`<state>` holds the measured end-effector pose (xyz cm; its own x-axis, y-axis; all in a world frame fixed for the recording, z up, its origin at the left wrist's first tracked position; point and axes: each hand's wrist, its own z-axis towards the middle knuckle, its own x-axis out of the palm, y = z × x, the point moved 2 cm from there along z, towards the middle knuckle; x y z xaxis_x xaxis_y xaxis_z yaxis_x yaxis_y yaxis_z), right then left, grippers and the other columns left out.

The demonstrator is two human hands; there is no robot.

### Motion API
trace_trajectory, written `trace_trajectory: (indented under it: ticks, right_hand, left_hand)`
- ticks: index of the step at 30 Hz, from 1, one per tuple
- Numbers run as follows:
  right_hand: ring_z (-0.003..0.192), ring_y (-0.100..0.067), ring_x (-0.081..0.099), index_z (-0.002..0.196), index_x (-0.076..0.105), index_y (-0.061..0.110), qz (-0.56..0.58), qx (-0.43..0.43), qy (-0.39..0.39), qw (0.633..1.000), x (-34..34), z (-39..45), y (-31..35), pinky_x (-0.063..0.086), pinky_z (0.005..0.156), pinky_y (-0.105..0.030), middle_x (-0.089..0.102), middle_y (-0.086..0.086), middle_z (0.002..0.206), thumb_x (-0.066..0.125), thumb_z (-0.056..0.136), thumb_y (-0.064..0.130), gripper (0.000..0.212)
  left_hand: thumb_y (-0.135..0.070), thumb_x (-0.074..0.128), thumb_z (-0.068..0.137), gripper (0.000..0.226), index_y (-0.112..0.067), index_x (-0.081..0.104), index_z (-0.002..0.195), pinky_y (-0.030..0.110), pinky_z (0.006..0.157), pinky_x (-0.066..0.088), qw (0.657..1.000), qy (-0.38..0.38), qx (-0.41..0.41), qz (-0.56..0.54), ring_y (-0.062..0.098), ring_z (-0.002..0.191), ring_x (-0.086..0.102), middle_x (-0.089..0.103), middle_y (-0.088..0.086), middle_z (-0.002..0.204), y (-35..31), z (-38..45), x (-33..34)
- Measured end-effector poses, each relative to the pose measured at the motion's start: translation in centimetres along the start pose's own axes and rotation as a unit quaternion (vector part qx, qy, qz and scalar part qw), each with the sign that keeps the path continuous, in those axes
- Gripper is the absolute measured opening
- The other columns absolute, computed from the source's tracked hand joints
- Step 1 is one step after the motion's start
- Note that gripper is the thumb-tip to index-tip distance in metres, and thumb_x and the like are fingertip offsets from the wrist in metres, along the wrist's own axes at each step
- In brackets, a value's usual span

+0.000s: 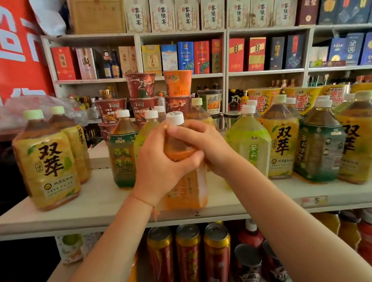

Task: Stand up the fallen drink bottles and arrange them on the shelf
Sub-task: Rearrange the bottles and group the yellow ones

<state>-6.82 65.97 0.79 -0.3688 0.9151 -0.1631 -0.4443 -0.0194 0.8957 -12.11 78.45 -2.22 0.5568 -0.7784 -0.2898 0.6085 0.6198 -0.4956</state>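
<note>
While both hands clasp it, we have the orange bottle [186,186] upright at the front edge of the shelf [100,208].

Around us is a shop wall of boxed goods; on the shelf, standing tea bottles [46,161] flank a gap. Our bottle's long axis is vertical, its base seemingly on the board, directly ahead. The left hand [160,163] wraps the shoulder and the right hand [200,143] curls round the neck under the white cap [174,118], both equally near.
</note>
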Motion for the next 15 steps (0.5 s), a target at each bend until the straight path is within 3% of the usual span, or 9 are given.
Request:
trace_trajectory:
  ticks: [2,4,7,9,12,15]
  right_hand:
    - [0.084,-0.021,0.072,0.094,0.072,0.014,0.028,0.017,-0.001,0.999,0.8,-0.2,0.2,0.060,0.082,-0.037,0.074,-0.003,0.088,0.079,0.070,0.054,0.047]
    - [0.083,-0.021,0.073,0.090,0.071,0.015,0.033,0.020,-0.060,0.997,1.3,0.3,0.2,0.059,0.085,-0.040,0.075,-0.002,0.084,0.066,0.086,0.060,0.045]
    - [0.082,-0.022,0.064,0.090,0.067,0.007,-0.061,-0.038,-0.202,0.977,0.5,2.1,-0.5,0.052,0.079,-0.042,0.067,-0.005,0.084,0.048,0.102,0.042,0.042]
    - [0.101,-0.024,0.059,0.110,0.059,0.006,-0.157,-0.055,-0.267,0.949,-1.1,3.5,-1.4,0.050,0.086,-0.042,0.060,-0.009,0.109,0.053,0.100,0.027,0.024]
    - [0.129,-0.030,0.041,0.141,0.039,0.012,-0.273,-0.005,-0.233,0.933,-2.8,5.8,-3.0,0.039,0.105,-0.040,0.039,-0.015,0.142,0.061,0.094,0.020,0.053]
    - [0.145,-0.031,0.028,0.152,0.027,0.007,-0.350,0.019,-0.208,0.913,-3.1,8.5,-4.5,0.032,0.117,-0.045,0.029,-0.015,0.158,0.067,0.092,0.028,0.075]
  left_hand:
    - [-0.057,0.069,0.079,0.046,-0.025,0.064,0.112,0.023,0.080,0.055,0.999,-0.027,-0.016,-0.037,0.007,0.095,0.064,0.067,-0.009,0.101,-0.3,0.2,-0.7]
    - [-0.049,0.071,0.087,0.031,-0.027,0.067,0.109,0.021,0.078,0.054,0.996,-0.037,-0.053,-0.056,0.002,0.092,0.066,0.070,-0.012,0.097,-0.3,0.7,-1.2]
    - [-0.053,0.068,0.088,0.028,-0.028,0.069,0.100,0.036,0.083,0.058,0.996,-0.046,-0.069,-0.013,0.006,0.087,0.066,0.071,-0.012,0.090,0.1,1.5,-0.8]
    - [-0.064,0.060,0.085,0.033,-0.032,0.066,0.088,0.050,0.086,0.054,0.996,-0.055,-0.048,0.041,0.016,0.085,0.065,0.068,-0.012,0.084,0.4,1.9,-0.3]
    - [-0.069,0.054,0.082,0.031,-0.039,0.059,0.082,0.054,0.090,0.051,0.996,-0.042,-0.043,0.059,0.018,0.085,0.063,0.065,-0.012,0.082,0.2,2.3,0.4]
    - [-0.070,0.052,0.082,0.035,-0.036,0.062,0.085,0.056,0.089,0.051,0.997,-0.042,-0.040,0.051,0.018,0.086,0.063,0.065,-0.013,0.082,0.4,2.5,0.6]
